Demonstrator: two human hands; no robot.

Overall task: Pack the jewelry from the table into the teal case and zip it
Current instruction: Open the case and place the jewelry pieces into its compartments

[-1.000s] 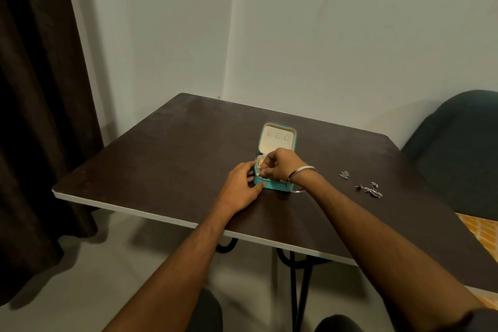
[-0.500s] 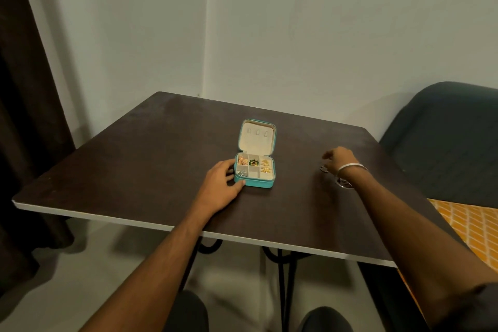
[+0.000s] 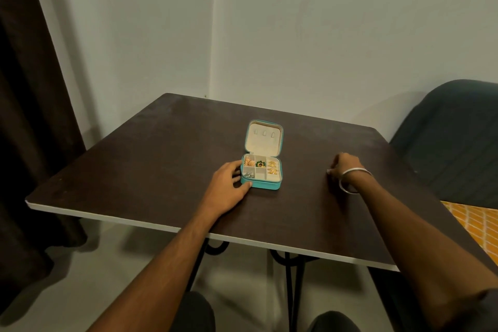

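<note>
Mid-packing: small square teal zip case [image 3: 260,184] lying open mid-table, steadied by open left hand [image 3: 229,187]; right hand [image 3: 346,170] curled over silver pieces well right, grip unclear, carry-back next

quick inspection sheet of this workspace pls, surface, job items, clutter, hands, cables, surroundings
surface: dark table, white front edge
job's things: teal case open, lid upright; gold, green and silver pieces in its compartments
clutter: nothing seen
grippers: left hand rests against the case's left side; right hand curled on the table right of it, bangle on wrist, anything under the fingers hidden
cables: nothing seen
surroundings: pale wall, dark curtain left, dark chair right
</note>
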